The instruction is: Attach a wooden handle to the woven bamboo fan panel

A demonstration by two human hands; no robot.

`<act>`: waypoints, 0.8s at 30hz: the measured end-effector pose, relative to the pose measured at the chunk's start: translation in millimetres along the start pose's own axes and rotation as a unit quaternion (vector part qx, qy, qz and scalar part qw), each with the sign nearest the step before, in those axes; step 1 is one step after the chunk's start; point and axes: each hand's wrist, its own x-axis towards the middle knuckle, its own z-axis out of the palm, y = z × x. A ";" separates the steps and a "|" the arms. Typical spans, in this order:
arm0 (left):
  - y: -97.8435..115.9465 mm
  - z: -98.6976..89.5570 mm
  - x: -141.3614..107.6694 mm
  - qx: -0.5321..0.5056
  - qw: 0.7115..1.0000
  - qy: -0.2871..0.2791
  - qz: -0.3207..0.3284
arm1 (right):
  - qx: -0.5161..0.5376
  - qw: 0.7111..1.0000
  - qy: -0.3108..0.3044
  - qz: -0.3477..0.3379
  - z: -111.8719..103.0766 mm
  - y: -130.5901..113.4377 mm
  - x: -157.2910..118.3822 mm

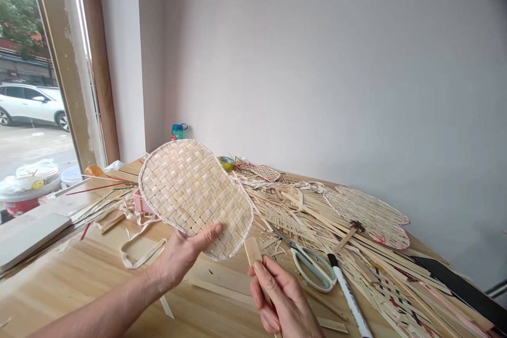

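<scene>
A pale woven fan panel (190, 190) with a white stitched edge is raised over the wooden table. My left hand (188, 253) grips its lower edge, thumb on the front face and fingers hidden behind. Close to the panel's lower right end, a flat bamboo strip (252, 250) points upward, with my right hand (279, 293) wrapped round it. The strip's top looks slightly apart from the panel. Scissors (315, 269) with pale grey handles lie to the right of my right hand, beside a white marker (348, 293) with a black cap.
Loose strips (293, 206) cover the table's back and right. Another woven panel (368, 214) lies at right near a black flat object (459, 285). White ribbon (138, 261) curls at left, a grey flat case (34, 240) farther left, a blue bottle (177, 132) behind.
</scene>
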 end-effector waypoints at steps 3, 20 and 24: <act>-5.8 0.5 -0.1 -0.028 0.999 -0.045 -0.011 | -0.015 1.000 -0.009 -0.002 -1.6 2.5 0.5; 0.8 15.0 -14.0 0.031 0.997 -0.052 -0.046 | -0.076 0.996 0.035 0.011 2.4 9.3 -11.0; 4.4 16.5 -14.2 0.032 0.997 -0.059 -0.042 | -0.088 0.996 0.015 0.008 -2.8 12.2 -10.4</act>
